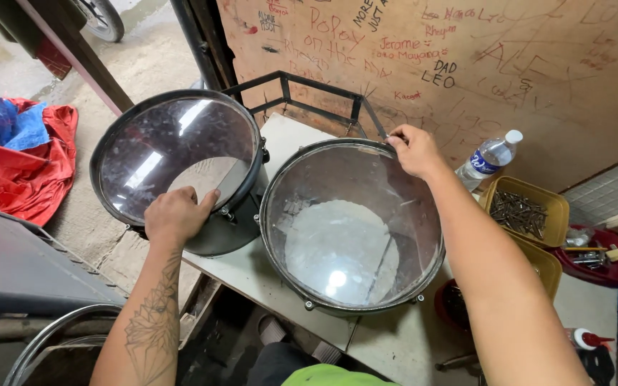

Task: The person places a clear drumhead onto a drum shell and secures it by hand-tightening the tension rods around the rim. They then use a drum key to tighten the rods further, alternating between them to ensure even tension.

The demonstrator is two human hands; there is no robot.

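Right hand [413,149] pinches something small at the far rim of the round clear-skinned steel-hooped drum [352,225] (keep it square); left hand [178,214], left of that drum, lies flat on the black-hooped drum [177,161].

To your right you have a plastic water bottle [490,158] beside a yellow tray of nails [524,211]. A red cloth [26,168] lies far left on the floor.

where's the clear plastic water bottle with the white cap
In the head view the clear plastic water bottle leans against the scribbled brown board wall at right, just beyond the right hand and above the yellow tray of nails.
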